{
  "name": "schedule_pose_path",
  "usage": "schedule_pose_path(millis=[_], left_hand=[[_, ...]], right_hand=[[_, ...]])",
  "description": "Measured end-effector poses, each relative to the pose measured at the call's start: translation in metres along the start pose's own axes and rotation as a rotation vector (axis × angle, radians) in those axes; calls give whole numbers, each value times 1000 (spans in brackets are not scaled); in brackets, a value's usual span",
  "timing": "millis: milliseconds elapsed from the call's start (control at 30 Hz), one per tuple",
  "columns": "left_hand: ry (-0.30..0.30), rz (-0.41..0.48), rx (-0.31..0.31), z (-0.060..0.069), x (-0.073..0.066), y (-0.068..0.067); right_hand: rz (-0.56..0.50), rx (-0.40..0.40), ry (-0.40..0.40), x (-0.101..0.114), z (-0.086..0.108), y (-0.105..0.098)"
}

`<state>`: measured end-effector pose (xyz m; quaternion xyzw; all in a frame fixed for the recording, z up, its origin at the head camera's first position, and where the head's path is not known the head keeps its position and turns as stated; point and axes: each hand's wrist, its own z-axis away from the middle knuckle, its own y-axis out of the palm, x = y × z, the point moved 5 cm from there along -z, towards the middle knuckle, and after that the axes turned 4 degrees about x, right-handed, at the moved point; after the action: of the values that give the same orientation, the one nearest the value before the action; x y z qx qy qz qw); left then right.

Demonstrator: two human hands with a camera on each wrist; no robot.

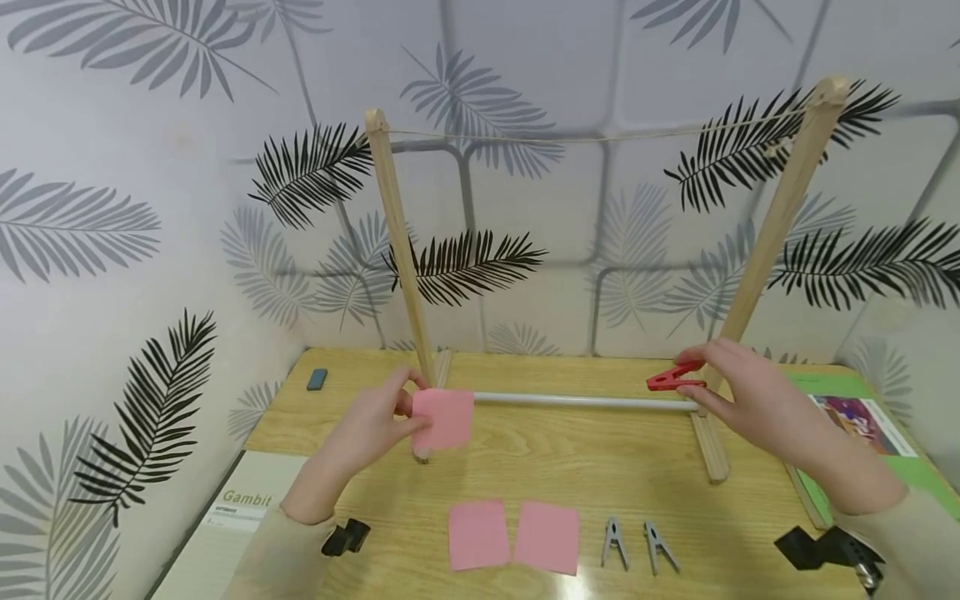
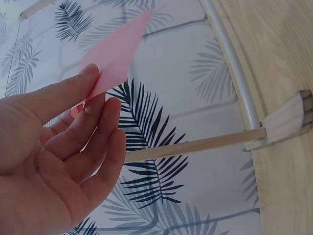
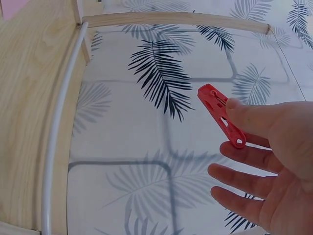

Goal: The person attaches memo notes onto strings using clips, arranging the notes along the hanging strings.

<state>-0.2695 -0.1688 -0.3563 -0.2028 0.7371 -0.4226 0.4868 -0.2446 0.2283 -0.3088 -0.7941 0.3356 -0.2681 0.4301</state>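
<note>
My left hand (image 1: 375, 425) pinches a pink paper square (image 1: 444, 419) by its left edge, thumb in front, near the left post of a wooden frame. In the left wrist view the pink sheet (image 2: 117, 54) tilts upward from the thumb and fingers. Over at the right post, my right hand (image 1: 765, 408) holds a red clothespin (image 1: 675, 377) between thumb and index finger. The right wrist view shows that red clothespin (image 3: 221, 115) with the other fingers spread below it. A thin string (image 1: 570, 139) runs between the tops of the two posts, above both hands.
Two pink paper squares (image 1: 478, 535) and two grey clothespins (image 1: 615, 543) lie at the table's front. A white rod (image 1: 585, 402) joins the posts low down. A notebook (image 1: 232, 508) lies left, a green book (image 1: 840, 387) right, a small blue block (image 1: 317, 379) at back left.
</note>
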Motion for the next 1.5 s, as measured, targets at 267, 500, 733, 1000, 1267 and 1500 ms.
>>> schedule_pose_path(millis=[267,500,733,1000,1267,1500], left_hand=[[3,-14,-21,-12,-13,-7],[71,4,-48,-24,-23,-12],[45,31,-48,-31,-31,-19],[60,24,-60,-39,-36,-24],[74,41,-81,-48,-39,-30],[62,46,-102,-51,-41,-36]], right_hand=[[-27,7,1,4,-21,-5],[-44,-23,-11,9,-40,-12],[-81,-51,-33,15,-60,-20],[-103,-75,-58,20,-79,-28],[-150,-79,-45,25,-101,-39],[-197,-75,-30,29,-119,-47]])
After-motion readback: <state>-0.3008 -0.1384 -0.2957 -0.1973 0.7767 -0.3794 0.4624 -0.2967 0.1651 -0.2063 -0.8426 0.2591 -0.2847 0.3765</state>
